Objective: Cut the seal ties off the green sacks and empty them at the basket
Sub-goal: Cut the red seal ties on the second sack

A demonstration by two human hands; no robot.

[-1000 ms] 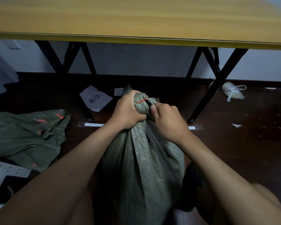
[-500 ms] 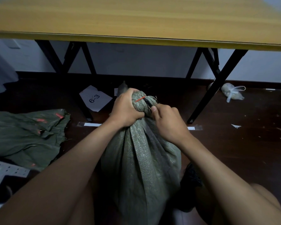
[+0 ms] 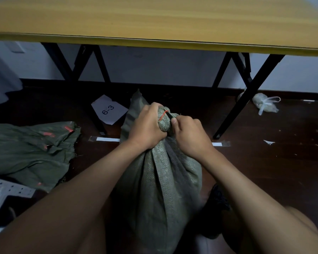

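Note:
A full green woven sack [image 3: 162,184] stands upright on the dark floor between my arms. Its gathered neck is bound by a thin red seal tie [image 3: 163,115]. My left hand [image 3: 145,128] grips the bunched neck just below the tie. My right hand [image 3: 189,134] is curled round a small dark cutting tool [image 3: 170,116], whose tip lies against the tie. Most of the tool is hidden in my fist. No basket is in view.
Empty green sacks [image 3: 31,151] with red marks lie crumpled on the floor at left. A paper marked 6-3 [image 3: 108,110] lies behind the sack. A yellow table [image 3: 154,21] on black legs spans the top. A tied white plastic bag [image 3: 264,104] lies far right.
The sack neck and both hands have shifted slightly left and up. The dark tool tip has come against the red tie, and the loose sack flap now shows behind my left hand.

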